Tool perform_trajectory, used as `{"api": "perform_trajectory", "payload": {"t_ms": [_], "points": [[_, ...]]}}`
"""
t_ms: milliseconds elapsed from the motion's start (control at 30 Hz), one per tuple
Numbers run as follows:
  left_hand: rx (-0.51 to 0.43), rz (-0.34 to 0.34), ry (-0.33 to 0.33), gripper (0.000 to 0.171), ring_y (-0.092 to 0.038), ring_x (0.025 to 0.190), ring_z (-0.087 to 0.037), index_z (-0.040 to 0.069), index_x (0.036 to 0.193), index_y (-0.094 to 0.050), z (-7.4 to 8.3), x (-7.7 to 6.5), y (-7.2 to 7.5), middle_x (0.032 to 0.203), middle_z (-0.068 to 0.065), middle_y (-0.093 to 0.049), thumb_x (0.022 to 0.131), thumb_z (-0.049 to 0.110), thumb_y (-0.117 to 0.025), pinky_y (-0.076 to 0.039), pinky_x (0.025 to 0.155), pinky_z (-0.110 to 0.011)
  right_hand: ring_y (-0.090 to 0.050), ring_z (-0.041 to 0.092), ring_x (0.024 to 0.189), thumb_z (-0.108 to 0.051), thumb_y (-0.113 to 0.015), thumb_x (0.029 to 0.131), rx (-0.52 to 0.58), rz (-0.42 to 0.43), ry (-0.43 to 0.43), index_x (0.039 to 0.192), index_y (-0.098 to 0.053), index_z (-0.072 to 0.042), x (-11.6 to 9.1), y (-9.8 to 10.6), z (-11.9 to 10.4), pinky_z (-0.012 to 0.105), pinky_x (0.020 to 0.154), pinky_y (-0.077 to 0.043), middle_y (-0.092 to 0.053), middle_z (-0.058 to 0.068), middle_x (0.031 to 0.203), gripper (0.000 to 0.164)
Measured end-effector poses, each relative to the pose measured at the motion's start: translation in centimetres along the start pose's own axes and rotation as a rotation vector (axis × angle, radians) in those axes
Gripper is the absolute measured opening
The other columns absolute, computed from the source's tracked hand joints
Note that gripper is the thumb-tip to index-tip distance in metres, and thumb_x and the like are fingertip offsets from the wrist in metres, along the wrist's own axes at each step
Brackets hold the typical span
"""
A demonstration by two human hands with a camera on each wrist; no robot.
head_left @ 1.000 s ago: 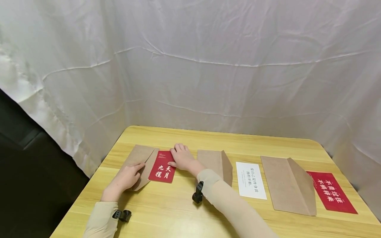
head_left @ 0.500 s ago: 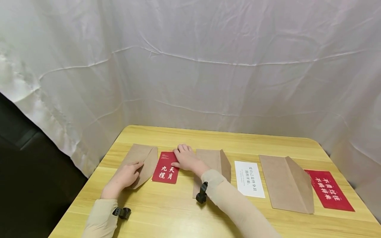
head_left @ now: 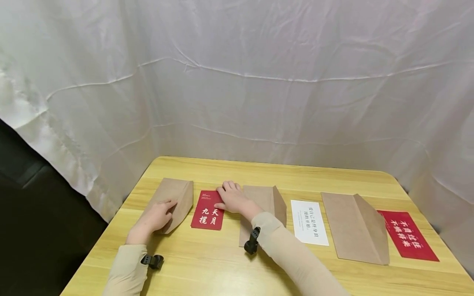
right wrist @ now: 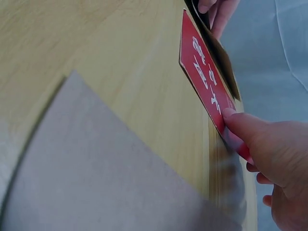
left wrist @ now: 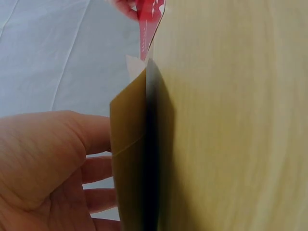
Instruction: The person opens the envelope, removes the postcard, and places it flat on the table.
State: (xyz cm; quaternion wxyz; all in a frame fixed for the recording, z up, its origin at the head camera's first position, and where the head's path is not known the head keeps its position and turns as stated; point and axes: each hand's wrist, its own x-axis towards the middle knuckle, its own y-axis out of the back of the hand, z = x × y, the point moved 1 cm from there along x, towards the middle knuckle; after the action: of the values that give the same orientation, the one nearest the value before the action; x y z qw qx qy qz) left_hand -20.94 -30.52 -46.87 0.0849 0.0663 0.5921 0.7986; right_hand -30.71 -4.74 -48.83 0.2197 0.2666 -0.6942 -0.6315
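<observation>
At the left of the table, my left hand (head_left: pixel 157 216) rests on a brown kraft envelope (head_left: pixel 185 203) with its fingertips touching the paper. In the left wrist view, the envelope's edge (left wrist: pixel 127 120) stands off the tabletop, with a dark gap beneath it. My right hand (head_left: pixel 235 199) holds a red card (head_left: pixel 203 207) with white characters by its far right corner. The right wrist view shows the thumb on the printed face of the card (right wrist: pixel 207 77); the other fingers are partly hidden behind it. The card lies just right of the envelope, apart from it.
A second brown envelope (head_left: pixel 259 195), partly under my right forearm, has its flap raised. Further right lie a white card (head_left: pixel 311 234), a third brown envelope (head_left: pixel 344 230) and another red card (head_left: pixel 412 242). A pale curtain (head_left: pixel 259 102) hangs behind the wooden table (head_left: pixel 207 263).
My right hand and the red card have moved right, widening the space between card and left envelope. That envelope's flap side has changed its slant under my left hand.
</observation>
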Motion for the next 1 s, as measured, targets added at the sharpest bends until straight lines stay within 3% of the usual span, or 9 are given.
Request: {"api": "perform_trajectory", "payload": {"t_ms": [667,1000], "points": [[-0.036,-0.008,0.033,0.046,-0.05,0.125,-0.05,-0.009,0.131,-0.055,0.1,0.2,-0.1,0.132,-0.035,-0.054,0.087,0.004,-0.06,-0.04,0.105,-0.057,-0.033,0.024,0.133,-0.055,-0.049,0.096,-0.028,-0.052,-0.047,0.146,-0.042,-0.019,-0.7,-0.2,-0.2,0.046,0.116,-0.026,-0.042,0.006,0.136,0.062],[-0.099,0.028,0.052,0.043,-0.052,0.124,-0.048,-0.005,0.136,-0.052,0.1,0.5,1.0,0.133,-0.028,-0.057,0.095,0.01,-0.051,-0.042,0.104,-0.059,-0.033,0.025,0.138,-0.048,-0.048,0.099,0.038,0.011,-0.001,0.146,-0.044,-0.018,-1.4,0.4,0.0,0.047,0.114,-0.029,-0.043,0.008,0.143,0.056]]}}
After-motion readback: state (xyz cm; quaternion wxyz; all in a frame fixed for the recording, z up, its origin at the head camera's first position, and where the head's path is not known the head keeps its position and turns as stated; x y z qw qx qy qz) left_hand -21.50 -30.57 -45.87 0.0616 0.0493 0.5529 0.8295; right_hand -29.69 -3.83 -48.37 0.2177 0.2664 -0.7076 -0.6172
